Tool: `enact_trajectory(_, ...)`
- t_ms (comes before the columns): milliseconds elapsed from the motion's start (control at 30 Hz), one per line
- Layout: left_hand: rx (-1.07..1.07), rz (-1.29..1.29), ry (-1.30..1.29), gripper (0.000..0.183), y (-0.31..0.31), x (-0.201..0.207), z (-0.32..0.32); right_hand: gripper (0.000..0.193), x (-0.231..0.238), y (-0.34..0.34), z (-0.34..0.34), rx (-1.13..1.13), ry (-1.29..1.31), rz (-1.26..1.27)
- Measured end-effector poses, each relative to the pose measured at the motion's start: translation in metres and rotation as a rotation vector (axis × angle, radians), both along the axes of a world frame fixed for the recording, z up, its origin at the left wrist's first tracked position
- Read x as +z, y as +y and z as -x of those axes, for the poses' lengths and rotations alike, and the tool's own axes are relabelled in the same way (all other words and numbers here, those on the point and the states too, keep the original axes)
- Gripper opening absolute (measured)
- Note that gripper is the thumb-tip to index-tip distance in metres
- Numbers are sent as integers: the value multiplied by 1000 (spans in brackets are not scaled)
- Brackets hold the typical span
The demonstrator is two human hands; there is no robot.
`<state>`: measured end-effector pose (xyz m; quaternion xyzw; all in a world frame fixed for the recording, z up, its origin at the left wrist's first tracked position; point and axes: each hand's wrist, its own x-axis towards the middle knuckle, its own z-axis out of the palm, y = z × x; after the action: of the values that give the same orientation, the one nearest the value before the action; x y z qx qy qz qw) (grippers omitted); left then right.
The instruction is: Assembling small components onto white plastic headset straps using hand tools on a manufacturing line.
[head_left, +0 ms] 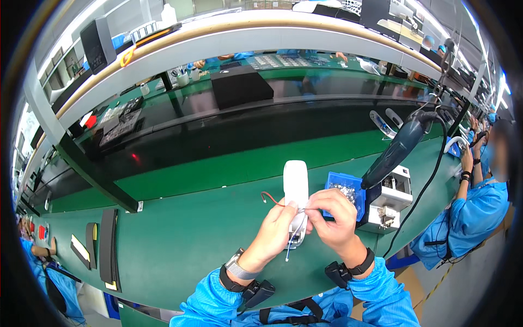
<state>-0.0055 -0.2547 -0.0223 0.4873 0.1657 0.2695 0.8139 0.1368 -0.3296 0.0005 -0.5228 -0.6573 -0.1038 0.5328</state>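
Observation:
A white elongated plastic housing [296, 180] lies on the green bench in front of me, its rounded upper end pointing away. My left hand [275, 228] is closed over its left side, thumb and finger pinching thin wires. From the right, my right hand [336, 218] meets it with fingertips pinched on the same wires, over the middle of the housing. A short red and black wire [267, 194] curls out left of the housing. Thin white and blue leads [288, 253] hang past the near end. What lies exactly between the fingertips is partly hidden.
A blue bin [348, 182] of small metal parts stands to the right, beside a metal benchtop device [388, 203]. A dark handheld scanner [400, 147] hangs above, its black cable looping down. Dark strips [108, 245] lie left. A dark conveyor [185, 122] runs behind; a co-worker [468, 212] sits right.

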Motion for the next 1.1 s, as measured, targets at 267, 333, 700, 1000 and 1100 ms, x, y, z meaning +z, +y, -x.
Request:
enact_trajectory(267, 18, 46, -66, 43, 3, -6, 3, 17, -9, 6, 11, -9, 119, 54)
enact_trajectory(333, 38, 71, -68, 44, 0, -9, 2, 16, -10, 10, 7, -18, 63, 7)
enact_trajectory(700, -37, -66, -114, 38, 7, -16, 1, 24, 10, 3, 0, -58, -255, 28)
enact_trajectory(1000, 36, -115, -36, 41, 1, -11, -3, 24, 12, 0, -2, -73, -264, 52)
enact_trajectory(1100, -4, -119, -10, 40, 3, -10, 2, 26, 13, -3, 0, -87, -286, 73)
